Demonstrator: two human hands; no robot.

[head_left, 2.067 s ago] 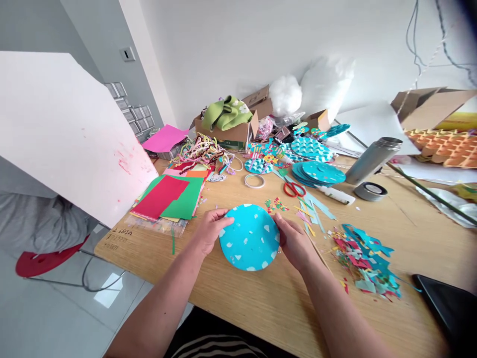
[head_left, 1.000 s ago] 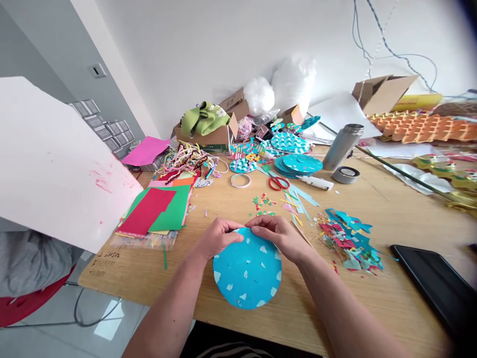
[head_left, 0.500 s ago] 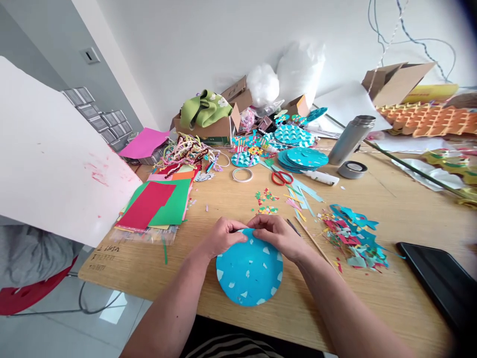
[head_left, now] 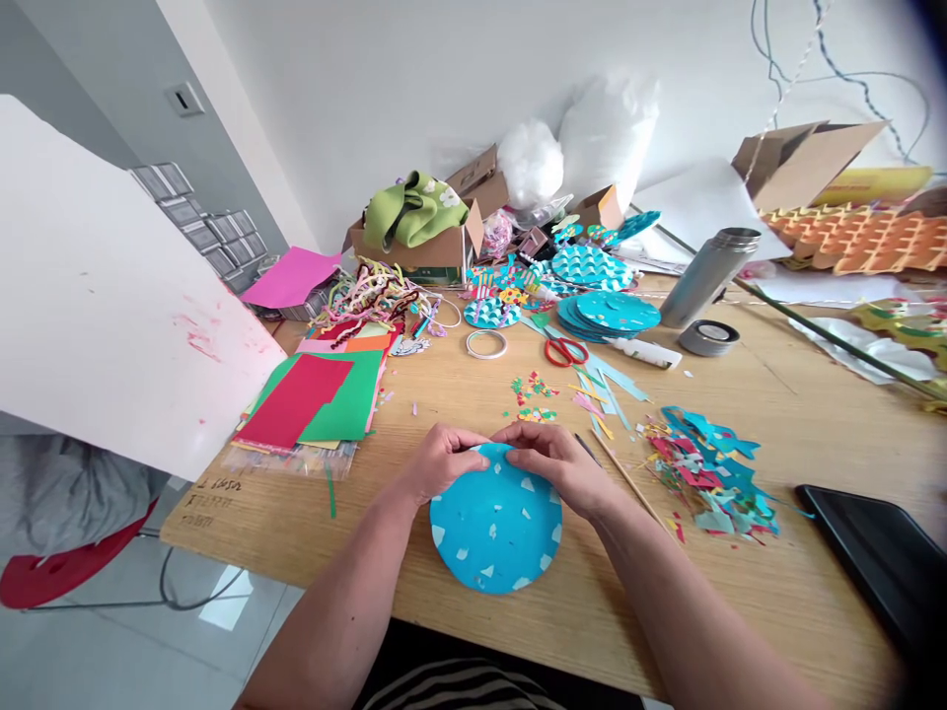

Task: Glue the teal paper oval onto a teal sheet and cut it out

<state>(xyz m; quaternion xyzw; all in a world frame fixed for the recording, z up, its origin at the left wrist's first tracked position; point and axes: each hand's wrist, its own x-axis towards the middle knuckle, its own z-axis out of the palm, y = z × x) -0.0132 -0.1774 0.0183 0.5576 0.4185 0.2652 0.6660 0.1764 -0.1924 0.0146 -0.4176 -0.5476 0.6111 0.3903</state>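
Observation:
A blue paper disc (head_left: 494, 521) dotted with small white scraps lies flat on the wooden table (head_left: 740, 582) in front of me. My left hand (head_left: 438, 460) pinches the disc's far edge with curled fingers. My right hand (head_left: 553, 463) meets it at the same far edge, fingertips pressed down on the paper near the rim. Both hands nearly touch each other above the disc. A thin wooden stick (head_left: 627, 479) lies just right of my right hand.
Red and green paper sheets (head_left: 318, 394) lie to the left, a heap of paper offcuts (head_left: 708, 475) to the right. Red scissors (head_left: 566, 350), a tape ring (head_left: 486, 343), a glue tube (head_left: 642, 351), stacked blue discs (head_left: 613, 314), a steel flask (head_left: 706, 276) and boxes stand behind. A black tablet (head_left: 880, 567) lies at the right edge.
Two seconds ago my hands held the disc at its left and right sides; they have since come together at its far edge. The disc sits slightly nearer to me.

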